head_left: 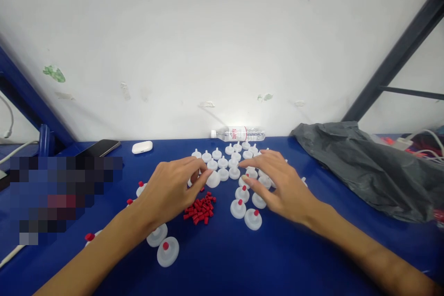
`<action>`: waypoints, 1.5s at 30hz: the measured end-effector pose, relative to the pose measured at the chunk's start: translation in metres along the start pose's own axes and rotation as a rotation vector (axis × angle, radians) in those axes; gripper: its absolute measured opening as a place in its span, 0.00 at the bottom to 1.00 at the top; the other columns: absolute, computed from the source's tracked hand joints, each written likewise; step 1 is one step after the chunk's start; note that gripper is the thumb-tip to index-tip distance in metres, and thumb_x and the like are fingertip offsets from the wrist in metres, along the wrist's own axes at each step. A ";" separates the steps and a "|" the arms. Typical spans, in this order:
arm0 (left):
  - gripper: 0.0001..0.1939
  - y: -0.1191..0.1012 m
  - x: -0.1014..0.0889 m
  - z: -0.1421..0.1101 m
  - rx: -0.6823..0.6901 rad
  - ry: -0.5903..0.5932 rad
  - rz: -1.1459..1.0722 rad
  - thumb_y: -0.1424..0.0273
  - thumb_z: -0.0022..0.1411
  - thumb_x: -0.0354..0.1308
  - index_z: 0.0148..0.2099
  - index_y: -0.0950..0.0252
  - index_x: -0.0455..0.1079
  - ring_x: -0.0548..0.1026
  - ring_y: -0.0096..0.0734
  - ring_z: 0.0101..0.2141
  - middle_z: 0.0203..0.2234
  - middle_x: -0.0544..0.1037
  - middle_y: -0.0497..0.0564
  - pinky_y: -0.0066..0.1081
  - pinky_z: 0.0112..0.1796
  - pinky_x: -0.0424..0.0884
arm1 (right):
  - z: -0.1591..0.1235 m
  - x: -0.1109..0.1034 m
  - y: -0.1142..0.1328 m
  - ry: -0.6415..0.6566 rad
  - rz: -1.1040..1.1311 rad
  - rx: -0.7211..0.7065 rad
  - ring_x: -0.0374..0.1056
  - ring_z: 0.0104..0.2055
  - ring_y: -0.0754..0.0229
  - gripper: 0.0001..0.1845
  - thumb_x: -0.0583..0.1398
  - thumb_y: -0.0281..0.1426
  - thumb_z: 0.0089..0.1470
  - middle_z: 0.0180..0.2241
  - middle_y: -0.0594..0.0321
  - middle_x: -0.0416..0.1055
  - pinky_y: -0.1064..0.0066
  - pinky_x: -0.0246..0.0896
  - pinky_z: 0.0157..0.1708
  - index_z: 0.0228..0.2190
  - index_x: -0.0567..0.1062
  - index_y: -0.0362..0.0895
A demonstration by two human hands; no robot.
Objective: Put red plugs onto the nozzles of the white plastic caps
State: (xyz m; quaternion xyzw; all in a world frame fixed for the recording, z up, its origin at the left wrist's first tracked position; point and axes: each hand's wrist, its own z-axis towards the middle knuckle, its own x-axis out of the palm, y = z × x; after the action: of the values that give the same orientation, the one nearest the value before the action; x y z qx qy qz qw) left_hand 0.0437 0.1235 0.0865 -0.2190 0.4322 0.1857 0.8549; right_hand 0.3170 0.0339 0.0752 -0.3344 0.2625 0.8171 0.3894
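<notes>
On a blue table lie several white plastic discs (222, 163) with short spouts, grouped at the back. In front sits a small heap of red caps (201, 208). Some discs carry a red cap, such as one (253, 218) at the right and one (168, 251) at the left front. My left hand (173, 189) reaches over the heap, its fingertips pinched on a white disc (212, 179). My right hand (277, 182) lies over the right group of discs with its fingers stretched out, touching them.
A clear water bottle (238, 134) lies against the white wall. A white earbud case (142, 147) and a dark phone (100, 147) rest at the back left. A grey plastic bag (367, 166) covers the right side. Cables (426, 148) lie at the far right.
</notes>
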 end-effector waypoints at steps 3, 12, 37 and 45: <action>0.12 -0.009 0.001 0.003 -0.023 -0.078 -0.165 0.62 0.78 0.57 0.41 0.58 0.77 0.73 0.24 0.24 0.29 0.80 0.41 0.27 0.27 0.67 | -0.001 0.003 0.019 0.038 0.016 -0.037 0.78 0.52 0.51 0.22 0.58 0.40 0.76 0.51 0.57 0.82 0.41 0.58 0.70 0.65 0.67 0.48; 0.14 -0.029 0.008 0.000 -0.011 -0.071 -0.325 0.57 0.78 0.57 0.43 0.54 0.81 0.78 0.22 0.24 0.29 0.84 0.38 0.23 0.24 0.72 | -0.009 0.019 0.030 -0.038 -0.011 -0.090 0.81 0.44 0.56 0.18 0.61 0.38 0.75 0.44 0.60 0.84 0.46 0.63 0.67 0.60 0.70 0.46; 0.05 -0.003 0.019 -0.005 0.098 0.044 0.084 0.77 0.74 0.59 0.46 0.65 0.77 0.79 0.38 0.35 0.34 0.83 0.49 0.35 0.34 0.75 | -0.007 0.015 0.011 -0.042 0.032 -0.052 0.77 0.39 0.55 0.19 0.67 0.32 0.69 0.39 0.64 0.81 0.43 0.65 0.61 0.57 0.71 0.50; 0.05 -0.017 0.019 -0.004 0.285 -0.130 -0.104 0.72 0.77 0.58 0.52 0.60 0.74 0.77 0.32 0.40 0.41 0.84 0.46 0.33 0.41 0.78 | -0.007 0.014 0.014 -0.050 0.058 -0.076 0.78 0.38 0.58 0.18 0.67 0.32 0.69 0.39 0.65 0.81 0.45 0.65 0.65 0.57 0.71 0.49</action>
State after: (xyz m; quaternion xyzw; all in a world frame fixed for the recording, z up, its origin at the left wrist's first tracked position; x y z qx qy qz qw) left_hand 0.0605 0.1097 0.0721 -0.1052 0.3858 0.0918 0.9120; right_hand 0.3020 0.0275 0.0625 -0.3205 0.2309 0.8457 0.3588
